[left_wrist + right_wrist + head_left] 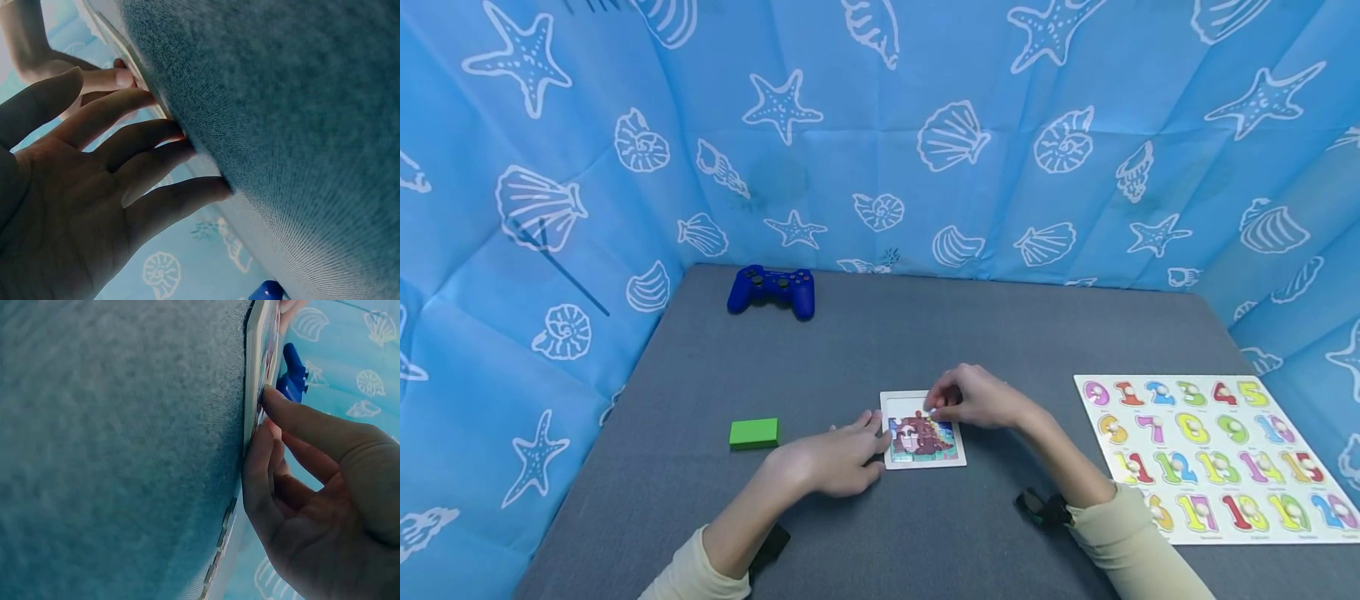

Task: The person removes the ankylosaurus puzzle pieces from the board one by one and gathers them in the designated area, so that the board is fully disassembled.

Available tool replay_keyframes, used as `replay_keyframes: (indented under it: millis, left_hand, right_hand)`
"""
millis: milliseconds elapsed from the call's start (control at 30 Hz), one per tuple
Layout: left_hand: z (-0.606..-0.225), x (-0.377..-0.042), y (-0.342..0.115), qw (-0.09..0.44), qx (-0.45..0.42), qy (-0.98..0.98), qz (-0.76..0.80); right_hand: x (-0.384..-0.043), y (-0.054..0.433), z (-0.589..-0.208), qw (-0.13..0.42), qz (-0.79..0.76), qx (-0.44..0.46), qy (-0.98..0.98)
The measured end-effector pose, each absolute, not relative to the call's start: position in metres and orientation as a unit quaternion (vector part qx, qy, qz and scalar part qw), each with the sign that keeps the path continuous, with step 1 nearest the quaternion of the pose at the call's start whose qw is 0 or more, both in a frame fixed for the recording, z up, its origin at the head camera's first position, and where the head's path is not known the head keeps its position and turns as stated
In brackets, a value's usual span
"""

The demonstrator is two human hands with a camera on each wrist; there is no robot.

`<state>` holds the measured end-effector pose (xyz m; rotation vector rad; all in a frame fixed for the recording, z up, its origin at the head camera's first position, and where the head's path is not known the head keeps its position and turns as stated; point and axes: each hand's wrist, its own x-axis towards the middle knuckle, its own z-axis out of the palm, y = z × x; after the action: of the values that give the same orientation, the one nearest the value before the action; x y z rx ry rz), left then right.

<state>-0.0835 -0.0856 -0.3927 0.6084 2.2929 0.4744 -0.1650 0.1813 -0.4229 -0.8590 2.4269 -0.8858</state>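
A small jigsaw puzzle (922,438) in a white-edged square tray (927,465) lies on the grey table, its picture filled in over the lower part while the top strip shows pale. My left hand (842,457) rests at the tray's left side, fingers spread and fairly straight, fingertips on the edge; the left wrist view shows the palm (69,212) with nothing in it. Over the upper right of the tray, my right hand (981,398) pinches a small puzzle piece, mostly hidden by the fingers. Up close, the thumb and fingers of the right hand (312,481) meet at the tray's surface.
A green block (754,433) lies left of the left hand. Farther back is a blue game controller (772,290). On the right lies a white number puzzle board (1217,458). A blue curtain (865,167) with shell prints hangs around the table.
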Motion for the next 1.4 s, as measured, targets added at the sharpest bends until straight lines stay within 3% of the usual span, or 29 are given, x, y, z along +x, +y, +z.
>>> replay_keyframes:
  millis: [467,1400]
  left_hand:
    - [-0.393,-0.083,-0.085,0.351,0.238,0.887,0.181]
    - [-0.393,-0.083,-0.085,0.353,0.241,0.886,0.182]
  right_hand:
    - [-0.157,0.180,-0.421,0.134,-0.274,-0.325,0.895]
    - [-0.160,0.202,-0.421,0.182,-0.422,-0.317,0.830]
